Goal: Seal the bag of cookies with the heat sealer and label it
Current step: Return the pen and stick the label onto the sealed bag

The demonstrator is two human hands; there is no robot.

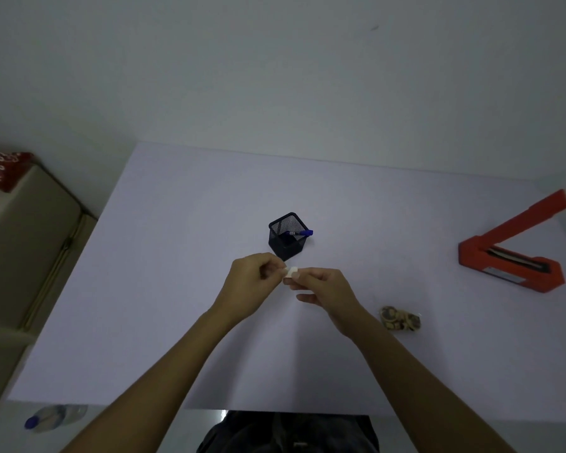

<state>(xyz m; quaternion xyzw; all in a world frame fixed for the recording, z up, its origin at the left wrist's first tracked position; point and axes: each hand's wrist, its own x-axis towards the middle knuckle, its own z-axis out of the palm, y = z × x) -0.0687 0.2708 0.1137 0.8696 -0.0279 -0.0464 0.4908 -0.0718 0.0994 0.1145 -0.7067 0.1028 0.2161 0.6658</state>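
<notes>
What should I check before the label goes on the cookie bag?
1. Label in hand: ok. Left hand and right hand both pinch the small white label above the white table.
2. Backing peeled off: cannot tell, too small.
3. Clear bag of cookies within reach: ok, lying beside the right forearm.
4. Bag sealed: cannot tell.
5. Orange heat sealer out of the way: ok, far right, arm raised.
6. Blue marker pen available: ok, standing in the black mesh pen holder.
</notes>
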